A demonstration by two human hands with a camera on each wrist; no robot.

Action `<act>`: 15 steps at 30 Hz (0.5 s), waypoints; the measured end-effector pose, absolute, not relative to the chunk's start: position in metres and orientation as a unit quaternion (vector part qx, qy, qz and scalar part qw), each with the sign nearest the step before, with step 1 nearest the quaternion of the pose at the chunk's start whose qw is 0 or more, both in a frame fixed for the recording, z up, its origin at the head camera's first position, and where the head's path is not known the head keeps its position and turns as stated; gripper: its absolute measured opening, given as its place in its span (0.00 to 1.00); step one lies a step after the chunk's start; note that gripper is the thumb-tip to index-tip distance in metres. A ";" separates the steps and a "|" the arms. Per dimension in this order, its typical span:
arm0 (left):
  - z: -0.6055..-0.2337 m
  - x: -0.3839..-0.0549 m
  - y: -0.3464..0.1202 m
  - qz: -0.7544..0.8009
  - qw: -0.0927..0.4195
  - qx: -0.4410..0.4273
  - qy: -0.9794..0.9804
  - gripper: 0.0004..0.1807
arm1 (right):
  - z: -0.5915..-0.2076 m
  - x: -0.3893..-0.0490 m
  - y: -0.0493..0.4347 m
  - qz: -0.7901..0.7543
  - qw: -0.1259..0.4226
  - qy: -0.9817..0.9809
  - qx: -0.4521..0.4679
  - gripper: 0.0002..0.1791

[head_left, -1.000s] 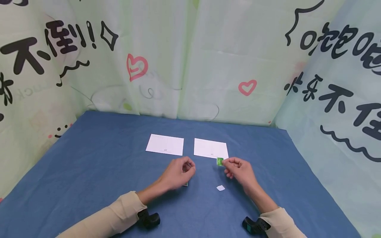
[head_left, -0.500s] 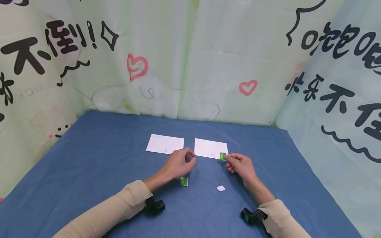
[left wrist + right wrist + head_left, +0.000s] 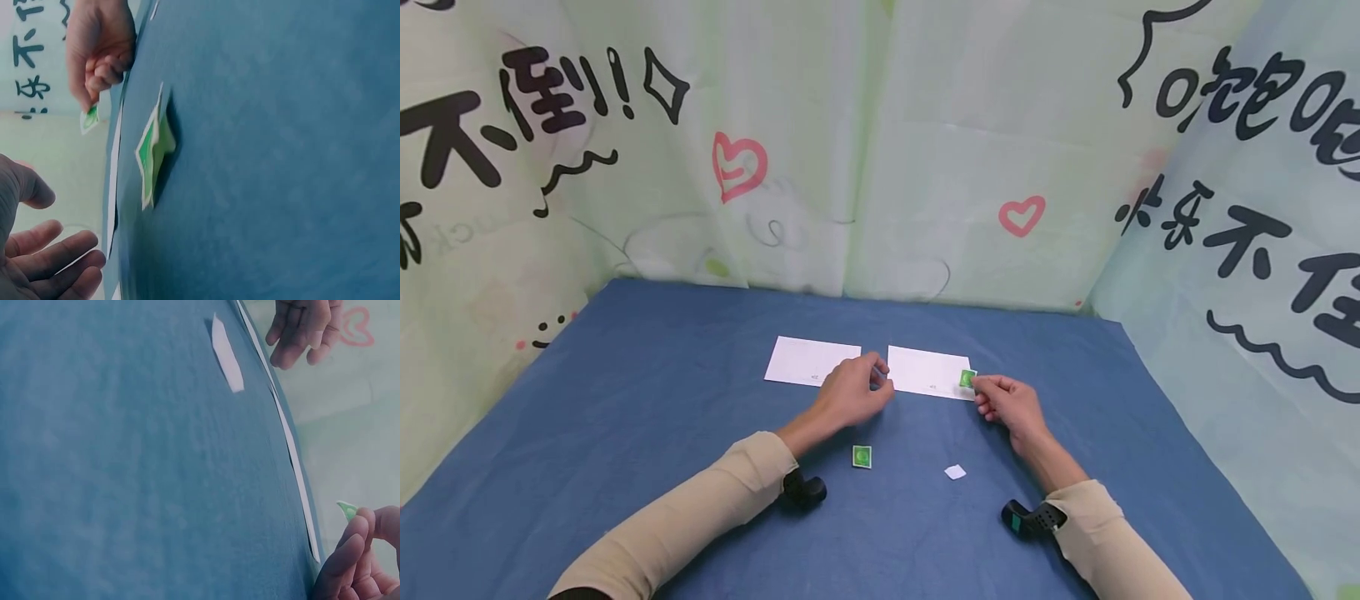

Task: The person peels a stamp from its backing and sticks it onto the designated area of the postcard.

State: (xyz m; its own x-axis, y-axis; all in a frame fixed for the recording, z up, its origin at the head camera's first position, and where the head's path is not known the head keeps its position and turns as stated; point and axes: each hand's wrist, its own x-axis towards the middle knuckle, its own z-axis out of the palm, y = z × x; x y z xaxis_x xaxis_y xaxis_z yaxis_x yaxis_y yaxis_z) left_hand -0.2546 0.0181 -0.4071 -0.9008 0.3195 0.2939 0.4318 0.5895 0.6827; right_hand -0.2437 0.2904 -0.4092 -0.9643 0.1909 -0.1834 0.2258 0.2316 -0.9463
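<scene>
My right hand (image 3: pixel 1011 408) pinches a small green stamp (image 3: pixel 967 378) with a pale border between thumb and forefinger. In the head view the stamp overlaps the lower right corner of the right white envelope (image 3: pixel 925 367). My left hand (image 3: pixel 853 390) is above the cloth, fingers loosely bent and holding nothing. It covers the lower right corner of the left white envelope (image 3: pixel 805 358). Behind the left hand, a second green stamp (image 3: pixel 862 457) lies on the cloth; in the left wrist view this stamp (image 3: pixel 153 153) looks creased, its edges lifted.
A small white scrap of paper (image 3: pixel 955 472) lies on the blue cloth (image 3: pixel 647 400), closer to me than the right envelope. Printed pale green curtains (image 3: pixel 925 167) close off the far side and both sides of the table.
My right hand has carried its stamp away from me, onto the right envelope's corner in the head view. My left hand has moved forward too, uncovering the stamp on the cloth.
</scene>
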 end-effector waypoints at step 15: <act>-0.405 -0.274 0.022 -0.366 0.059 -0.204 -0.906 0.14 | -0.408 -0.258 0.299 -0.600 0.008 0.786 0.148 0.14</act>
State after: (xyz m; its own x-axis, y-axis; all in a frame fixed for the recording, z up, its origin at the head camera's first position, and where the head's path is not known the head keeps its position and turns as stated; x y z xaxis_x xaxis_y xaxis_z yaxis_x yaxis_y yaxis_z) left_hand -0.2742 0.0217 -0.4045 -0.9095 0.3267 0.2571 0.4137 0.6493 0.6382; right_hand -0.2576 0.2987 -0.4083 -0.9558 0.2233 -0.1913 0.2437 0.2371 -0.9404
